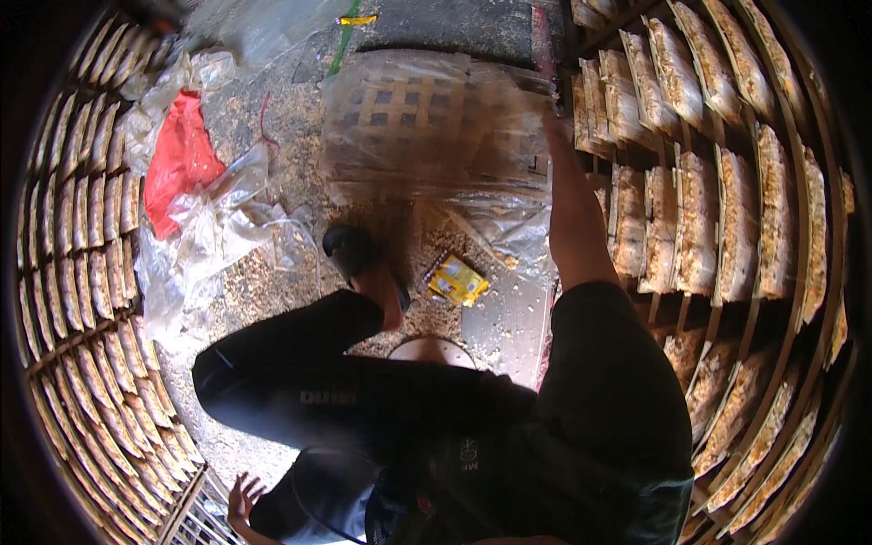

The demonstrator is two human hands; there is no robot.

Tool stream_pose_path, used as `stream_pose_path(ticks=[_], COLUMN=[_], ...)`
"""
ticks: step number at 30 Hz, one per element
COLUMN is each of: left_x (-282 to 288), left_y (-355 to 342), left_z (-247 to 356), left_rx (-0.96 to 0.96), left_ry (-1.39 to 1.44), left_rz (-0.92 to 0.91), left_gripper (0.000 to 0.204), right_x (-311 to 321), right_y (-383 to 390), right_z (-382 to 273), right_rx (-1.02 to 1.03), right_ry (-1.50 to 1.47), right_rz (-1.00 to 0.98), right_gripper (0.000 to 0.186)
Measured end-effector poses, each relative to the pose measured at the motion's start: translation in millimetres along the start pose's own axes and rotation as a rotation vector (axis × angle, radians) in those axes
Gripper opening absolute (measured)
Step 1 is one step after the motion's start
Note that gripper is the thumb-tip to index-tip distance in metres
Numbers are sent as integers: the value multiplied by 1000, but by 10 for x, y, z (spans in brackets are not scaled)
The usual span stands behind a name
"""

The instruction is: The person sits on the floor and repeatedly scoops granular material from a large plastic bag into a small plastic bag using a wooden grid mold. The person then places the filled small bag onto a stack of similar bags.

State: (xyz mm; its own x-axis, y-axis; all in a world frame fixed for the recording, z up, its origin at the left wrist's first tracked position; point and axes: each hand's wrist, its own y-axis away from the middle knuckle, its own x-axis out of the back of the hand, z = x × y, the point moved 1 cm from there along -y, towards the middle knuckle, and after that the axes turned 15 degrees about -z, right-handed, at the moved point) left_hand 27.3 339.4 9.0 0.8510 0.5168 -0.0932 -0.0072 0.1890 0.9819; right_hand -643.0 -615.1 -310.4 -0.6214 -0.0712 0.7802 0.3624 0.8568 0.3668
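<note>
A: Counts?
B: One crate (400, 104) on the floor (295, 113) ahead of the person, clear plastic (495, 163) over it. Two racks, left rack (82, 304) and right rack (699, 213); slabs in them too many to count. One red sheet (182, 159). Two yellow packets: one (459, 280) on the near side of the crate, one (357, 20) beyond it.
A: Hands?
B: Two. Left hand (242, 500) open, fingers apart, holding nothing visible, near the knee. Right hand (557, 120) at the crate's right edge, arm stretched out; dark and blurred, can't tell open or closed, or if it touches.
</note>
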Motion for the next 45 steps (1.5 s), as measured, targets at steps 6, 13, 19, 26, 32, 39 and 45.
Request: stream_pose_path(ticks=[6,13,19,26,32,39,45], left_x=[-258,-378,-242,-397,-517,-436,-381], left_y=[-71,166,9,-148,64,30,-58], left_z=[205,365,436,672,610,574,545], left_rx=[72,24,19,77,-8,-22,-75], left_ry=[107,97,53,-46,-47,-79,-100], left_rz=[48,118,73,77,124,59,75], left_gripper=[77,76,76,77,78,70,69], right_x=[137,-70,384,411,184,110,270], right_y=[-730,-583,-322,-113,1179,1697,1397], right_z=[69,52,-19,78,156,799,942], right_rx=[211,291,716,566,864,937,951], right_ry=[144,-702,-955,-74,577,549,350], right_rz=[60,-416,-437,210,100,44,-118], right_gripper=[76,39,53,51,45,50,21])
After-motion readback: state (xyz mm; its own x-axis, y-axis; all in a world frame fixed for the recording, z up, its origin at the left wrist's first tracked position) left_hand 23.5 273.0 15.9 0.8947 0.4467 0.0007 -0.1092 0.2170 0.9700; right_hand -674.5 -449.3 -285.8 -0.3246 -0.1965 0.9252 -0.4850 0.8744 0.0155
